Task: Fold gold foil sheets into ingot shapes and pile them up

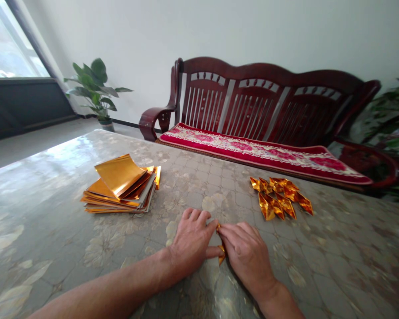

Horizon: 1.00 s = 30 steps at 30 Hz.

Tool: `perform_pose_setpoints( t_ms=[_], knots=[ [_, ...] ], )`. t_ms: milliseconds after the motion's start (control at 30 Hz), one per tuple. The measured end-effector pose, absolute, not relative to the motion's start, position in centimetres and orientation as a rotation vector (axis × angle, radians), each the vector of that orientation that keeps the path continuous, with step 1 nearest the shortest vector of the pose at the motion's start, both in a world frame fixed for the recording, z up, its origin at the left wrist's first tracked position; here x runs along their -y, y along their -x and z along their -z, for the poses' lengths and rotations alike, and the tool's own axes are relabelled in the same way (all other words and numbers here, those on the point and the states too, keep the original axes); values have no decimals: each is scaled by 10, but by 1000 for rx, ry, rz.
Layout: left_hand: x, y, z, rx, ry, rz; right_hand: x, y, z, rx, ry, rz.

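Note:
A small folded piece of gold foil paper (221, 255) lies on the table between my hands, mostly covered by fingers. My left hand (192, 243) rests palm down beside it, with thumb and index finger touching its left side. From the right, my right hand (248, 253) grips the same piece, its fingers bent and close together. Only the upper tip and a lower corner of the foil show. Up and to the right lies a cluster of several folded gold foil pieces (268, 206), boat-like with pointed ends. To the left sits an uneven stack of flat gold foil sheets (119, 175).
The table (182, 177) has a shiny floral covering. Behind it stands a dark red wooden bench (256, 102) with a red patterned seat cover (249, 148). A potted plant (98, 86) is at the back left, and more foliage (397, 119) shows at the right edge.

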<state>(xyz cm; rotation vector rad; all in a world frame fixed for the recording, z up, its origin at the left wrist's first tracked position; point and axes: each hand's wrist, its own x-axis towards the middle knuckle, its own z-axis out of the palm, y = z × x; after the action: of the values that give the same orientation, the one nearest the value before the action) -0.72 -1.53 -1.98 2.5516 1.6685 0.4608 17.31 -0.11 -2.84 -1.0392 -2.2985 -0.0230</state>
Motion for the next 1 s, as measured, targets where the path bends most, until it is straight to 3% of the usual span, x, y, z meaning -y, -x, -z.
perform_pose_setpoints(
  t_ms=[667, 1000],
  knots=[
    [16, 7, 17, -1621, -2609, -459, 3, -174, 22, 2372, 1083, 52],
    [17, 9, 16, -1615, -2597, -451, 2, -181, 18, 2445, 1106, -92]
  ],
)
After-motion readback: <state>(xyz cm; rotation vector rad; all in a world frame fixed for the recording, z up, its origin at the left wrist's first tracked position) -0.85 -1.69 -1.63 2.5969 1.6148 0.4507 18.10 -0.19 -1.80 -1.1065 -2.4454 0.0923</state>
